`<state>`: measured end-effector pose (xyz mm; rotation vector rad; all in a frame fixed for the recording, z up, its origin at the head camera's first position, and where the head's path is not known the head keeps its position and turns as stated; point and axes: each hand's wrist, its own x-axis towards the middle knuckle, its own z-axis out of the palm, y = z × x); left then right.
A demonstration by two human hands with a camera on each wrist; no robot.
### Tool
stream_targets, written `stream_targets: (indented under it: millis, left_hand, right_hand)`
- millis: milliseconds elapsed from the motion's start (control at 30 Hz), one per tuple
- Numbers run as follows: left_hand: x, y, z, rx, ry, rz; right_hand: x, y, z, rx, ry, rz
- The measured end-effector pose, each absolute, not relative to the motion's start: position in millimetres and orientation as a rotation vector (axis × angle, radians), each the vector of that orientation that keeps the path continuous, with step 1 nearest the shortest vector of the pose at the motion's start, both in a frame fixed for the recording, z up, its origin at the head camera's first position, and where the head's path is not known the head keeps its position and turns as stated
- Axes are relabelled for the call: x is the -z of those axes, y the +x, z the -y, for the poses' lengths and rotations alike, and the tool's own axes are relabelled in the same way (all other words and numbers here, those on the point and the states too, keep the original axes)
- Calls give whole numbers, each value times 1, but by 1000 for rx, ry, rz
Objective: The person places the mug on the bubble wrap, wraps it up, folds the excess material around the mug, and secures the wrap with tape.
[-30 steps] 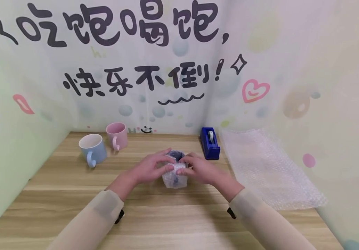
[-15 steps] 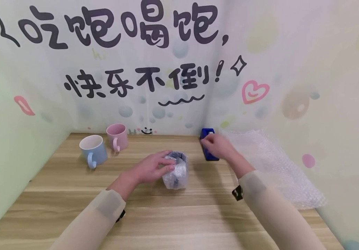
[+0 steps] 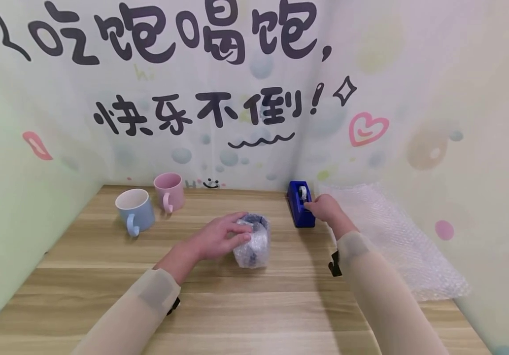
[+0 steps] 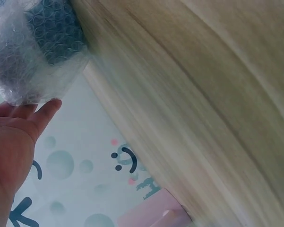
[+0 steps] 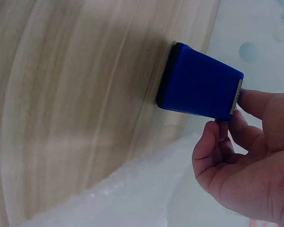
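Observation:
A bubble-wrapped cup (image 3: 256,246), dark blue under the clear wrap, stands upright mid-table in the head view. My left hand (image 3: 219,238) holds it from the left, thumb and fingers on its upper part; the left wrist view shows the fingertips (image 4: 49,109) against the wrap (image 4: 19,66). At the back right stands a blue tape dispenser (image 3: 302,212) with a roll of tape (image 3: 303,192). My right hand (image 3: 326,208) is at its cutter edge (image 5: 236,97), thumb and curled fingers pinching the tape end there, though the strip itself is hardly visible.
A light blue mug (image 3: 135,212) and a pink mug (image 3: 170,191) stand at the back left. A flat sheet of bubble wrap (image 3: 396,241) lies on the right of the wooden table (image 3: 254,315). Printed curtain walls (image 3: 254,162) close off the back and sides.
My right hand has left the wrapped cup and moved right to the tape dispenser, then down to its front cutter edge. The left hand has stayed on the wrapped cup.

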<state>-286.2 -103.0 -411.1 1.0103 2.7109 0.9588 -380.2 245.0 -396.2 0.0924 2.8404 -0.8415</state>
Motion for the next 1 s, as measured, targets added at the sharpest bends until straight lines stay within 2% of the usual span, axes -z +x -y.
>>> stream_targets:
  millis: [233, 633, 833, 1000]
  left_hand:
    - [411, -286, 104, -964, 1017, -2722]
    - [414, -285, 104, -987, 1037, -2718]
    - [414, -285, 104, -996, 1029, -2722]
    - [414, -285, 104, -1000, 1025, -2725]
  right_hand:
    - [401, -381, -238, 979, 160, -2802]
    - [404, -391, -236, 941, 197, -2871]
    - [398, -390, -233, 1026, 302, -2784]
    - [389, -389, -233, 1131, 242, -2716]
